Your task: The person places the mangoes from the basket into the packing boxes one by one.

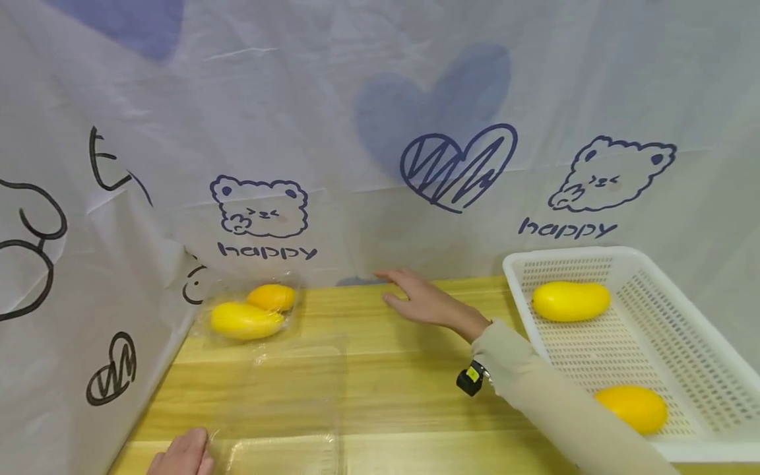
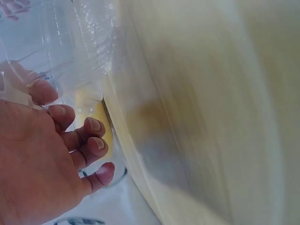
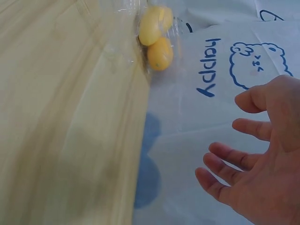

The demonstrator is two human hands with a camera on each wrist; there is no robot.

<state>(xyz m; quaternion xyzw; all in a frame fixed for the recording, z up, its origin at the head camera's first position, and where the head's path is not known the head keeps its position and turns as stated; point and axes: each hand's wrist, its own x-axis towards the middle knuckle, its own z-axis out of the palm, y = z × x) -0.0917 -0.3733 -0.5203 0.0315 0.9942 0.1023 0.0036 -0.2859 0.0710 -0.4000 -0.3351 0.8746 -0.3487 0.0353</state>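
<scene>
An unfolded clear plastic clamshell box [image 1: 285, 402] lies on the table at the front left. My left hand [image 1: 183, 454] is at its near left edge; in the left wrist view, the thumb and index finger pinch the thin plastic rim [image 2: 21, 97], the other fingers loosely bent. Over the back middle of the table, my right hand [image 1: 424, 298] reaches leftward with spread fingers, holding nothing. Farther left, another clear plastic box [image 1: 204, 316] contains two yellow, mango-shaped fruits [image 1: 246, 321], also visible at the top of the right wrist view.
On the right stands a white perforated basket [image 1: 683, 316] with a yellow mango-shaped fruit [image 1: 571, 301] at the back and an orange-yellow one [image 1: 635, 408] near the front, partly behind my right sleeve [image 1: 552, 396]. A printed white cloth [image 1: 356, 231] borders the wooden table [image 1: 404, 409].
</scene>
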